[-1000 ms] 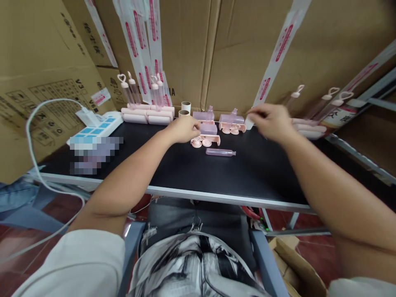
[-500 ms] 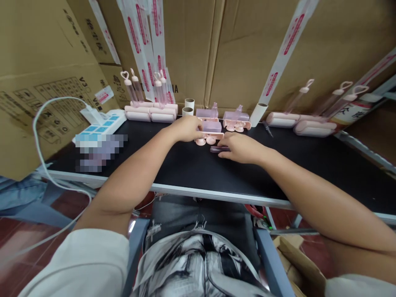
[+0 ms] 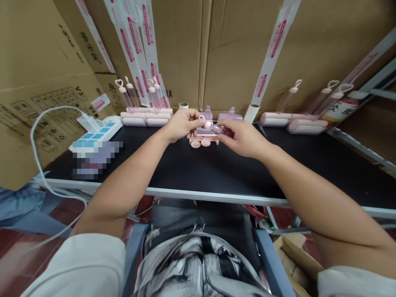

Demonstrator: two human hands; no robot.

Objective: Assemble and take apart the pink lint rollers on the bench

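Between thumb and fingers, my left hand (image 3: pixel 185 125) pinches a small pink cap with a heart-shaped loop (image 3: pixel 205 122). My right hand (image 3: pixel 243 136) is closed on a clear tube (image 3: pixel 220 129), its end at or very near the cap; whether they are joined I cannot tell. Just below and behind them, a pink piece with round discs (image 3: pixel 200 142) lies on the black tabletop (image 3: pixel 185 169). A lilac translucent piece with a nozzle (image 3: pixel 230 117) is at the back, partly hidden by my right hand.
Pink-white bases with upright heart-topped tubes stand at back left (image 3: pixel 133 118) and back right (image 3: pixel 307 126). White cardboard tubes (image 3: pixel 252 112) stand near the cardboard wall. A power strip (image 3: pixel 97 135) with a white cable is at the left, a labelled bottle (image 3: pixel 340 108) at the right.
My left hand has come away from the pink pieces and now holds the heart-loop cap. My right hand has raised the clear tube from near the tabletop to meet it. The view has shifted slightly.
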